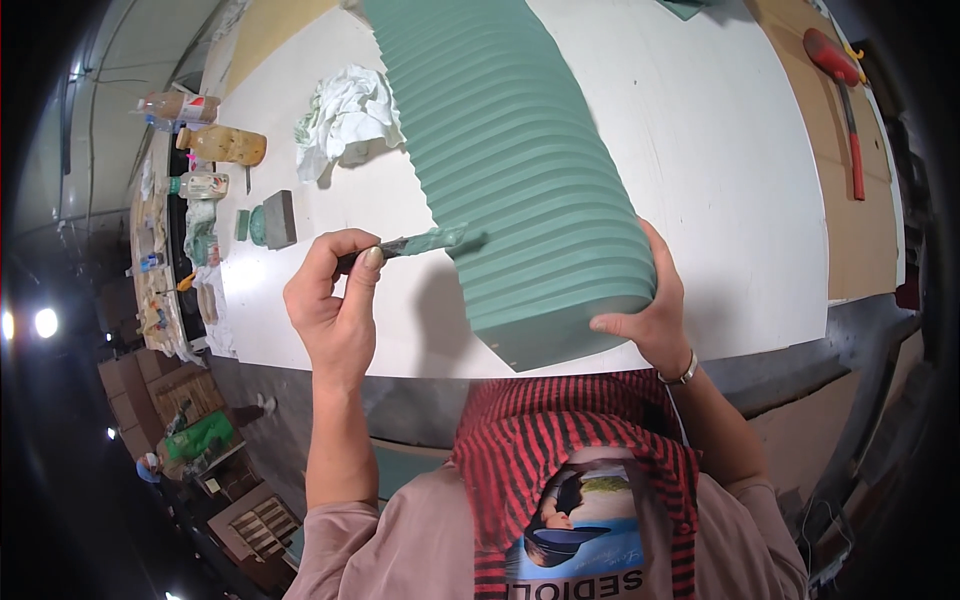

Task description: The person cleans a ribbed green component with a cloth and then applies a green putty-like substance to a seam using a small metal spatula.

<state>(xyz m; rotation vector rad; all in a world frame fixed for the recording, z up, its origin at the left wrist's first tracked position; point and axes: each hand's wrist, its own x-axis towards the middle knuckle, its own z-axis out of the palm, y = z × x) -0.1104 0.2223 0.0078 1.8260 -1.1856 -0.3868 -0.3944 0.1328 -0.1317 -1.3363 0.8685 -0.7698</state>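
Observation:
A long green block with a ribbed, wavy top (530,180) lies across the white table and points toward me at its near end. My left hand (340,295) pinches the dark handle of a putty knife (415,243), whose blade is smeared green. The blade's tip meets or hovers just over the block's left edge; contact cannot be made out. My right hand (655,310) is wrapped round the near right corner of the block, thumb on its flat end face and fingers along the side.
Left of the block lies a crumpled white cloth (350,115). A grey sanding block (280,220) stands beside small green pieces. Several bottles, one with yellowish liquid (228,145), line the left edge. At the far right, a red mallet (845,100) rests on brown cardboard (800,70).

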